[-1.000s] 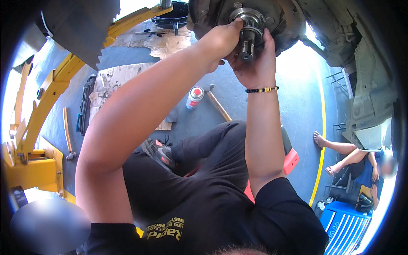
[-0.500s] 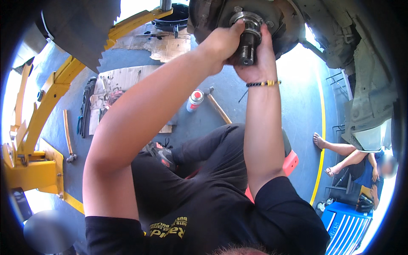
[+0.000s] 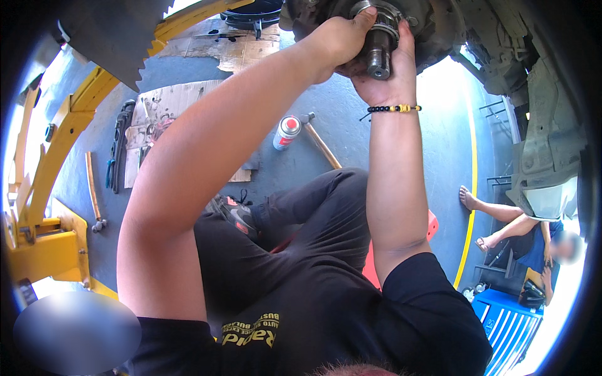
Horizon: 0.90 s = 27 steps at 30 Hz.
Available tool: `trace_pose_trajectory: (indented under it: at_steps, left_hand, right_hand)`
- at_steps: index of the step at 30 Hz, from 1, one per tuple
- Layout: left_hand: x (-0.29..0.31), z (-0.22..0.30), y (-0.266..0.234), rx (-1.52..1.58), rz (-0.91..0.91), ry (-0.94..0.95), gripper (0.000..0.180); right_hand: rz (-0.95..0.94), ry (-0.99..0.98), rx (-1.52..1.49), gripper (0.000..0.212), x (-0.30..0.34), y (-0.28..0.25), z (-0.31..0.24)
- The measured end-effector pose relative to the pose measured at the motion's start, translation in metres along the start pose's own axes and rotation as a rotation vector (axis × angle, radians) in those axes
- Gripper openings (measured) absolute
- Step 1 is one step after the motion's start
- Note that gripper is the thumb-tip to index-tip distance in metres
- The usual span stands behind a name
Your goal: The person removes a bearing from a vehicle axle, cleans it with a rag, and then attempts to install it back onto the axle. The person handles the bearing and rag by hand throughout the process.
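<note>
A steel spindle shaft (image 3: 378, 59) sticks out from the hub of a vehicle's wheel end (image 3: 433, 31) at the top of the head view. Around the shaft sits a shiny, ridged bearing ring (image 3: 384, 24). My left hand (image 3: 338, 45) closes on the ring from the left, thumb pressed along its edge. From the right, my right hand (image 3: 387, 86) cups the shaft's underside, with its thumb up against the same ring. Both hands hide part of the ring, and most of their fingertips are out of sight.
On the floor lie a spray can (image 3: 287, 133), a hammer (image 3: 323, 145), another hammer (image 3: 94, 191) and stained cardboard (image 3: 188, 97). A yellow lift arm (image 3: 88, 100) stands left. Vehicle underbody parts (image 3: 542, 144) hang right, above a seated person (image 3: 530, 241) and a blue tool cabinet (image 3: 505, 319).
The shaft and both hands sit slightly higher and farther right in the picture, while the floor things have shifted a little up and left. Both hands keep their grip around the ring.
</note>
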<state>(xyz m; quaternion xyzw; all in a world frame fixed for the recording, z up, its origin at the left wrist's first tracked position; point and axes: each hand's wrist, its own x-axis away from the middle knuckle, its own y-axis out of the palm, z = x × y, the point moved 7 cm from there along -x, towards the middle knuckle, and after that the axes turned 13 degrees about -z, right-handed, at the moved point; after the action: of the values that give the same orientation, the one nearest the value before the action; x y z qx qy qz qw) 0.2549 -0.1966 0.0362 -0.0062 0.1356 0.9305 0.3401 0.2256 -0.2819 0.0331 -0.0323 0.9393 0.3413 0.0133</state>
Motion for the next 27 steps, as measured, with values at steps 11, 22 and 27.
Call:
trace_pose_trajectory:
  at_steps: [11, 22, 27]
  left_hand:
    - [0.009, 0.012, 0.009, -0.364, -0.162, -0.161, 0.073]
    - [0.013, 0.008, 0.02, -0.119, 0.045, -0.148, 0.081]
    - [0.01, 0.005, 0.023, -0.008, 0.036, -0.075, 0.082]
  right_hand:
    - [-0.173, 0.134, 0.279, 0.064, 0.0, -0.024, -0.02]
    - [0.066, 0.046, 0.365, 0.064, 0.008, -0.008, -0.017]
    - [0.003, 0.032, 0.416, 0.067, 0.001, -0.02, -0.023]
